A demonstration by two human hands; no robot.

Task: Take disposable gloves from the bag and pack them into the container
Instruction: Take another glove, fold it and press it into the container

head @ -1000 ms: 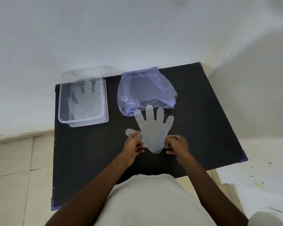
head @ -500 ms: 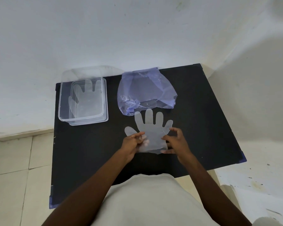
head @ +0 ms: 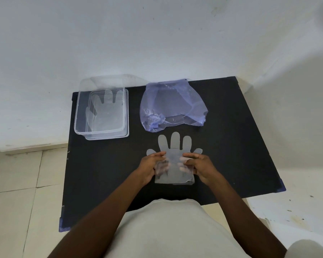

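Observation:
A clear disposable glove lies spread on the black table, fingers pointing away from me. My left hand grips its left side and my right hand its right side; my fingertips show through the plastic under the palm part. Just beyond the glove lies the crumpled bluish plastic bag. At the back left stands the clear rectangular container with a glove flat inside it.
A clear lid leans behind the container against the white wall. The table's right edge meets a white wall or ledge. Tiled floor lies to the left. My light shirt fills the bottom of the view.
Both hands have slid from the glove's cuff up along its sides, and their fingers now lie under the palm part. The cuff end now shows free below my hands.

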